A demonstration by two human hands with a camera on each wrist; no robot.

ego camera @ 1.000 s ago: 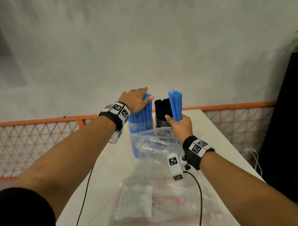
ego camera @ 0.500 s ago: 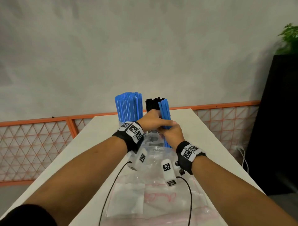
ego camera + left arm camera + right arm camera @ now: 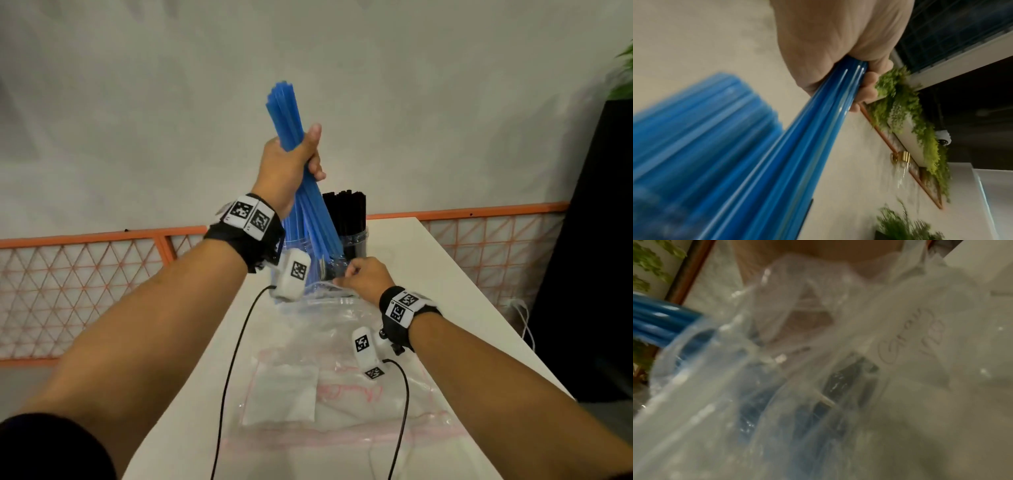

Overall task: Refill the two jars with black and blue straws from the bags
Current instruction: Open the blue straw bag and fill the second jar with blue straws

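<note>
Change: the left hand [image 3: 291, 164], earlier at the jars, now lifts a clenched blue straw bundle [image 3: 291, 120] from the plastic bag [image 3: 329, 308].
Right hand [image 3: 364, 277]: pinches the bag's mouth.
Meaning: next refill, likely for the blue-straw jar [image 3: 294, 245] near the table's far edge.

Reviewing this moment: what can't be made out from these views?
- Blue-straw jar: head view, mostly hidden behind the left hand and its bundle of blue straws.
- Right hand fingers: hidden by the crumpled clear bag; right wrist view blurred.
- Red writing on the flat bag: too faint.
</note>
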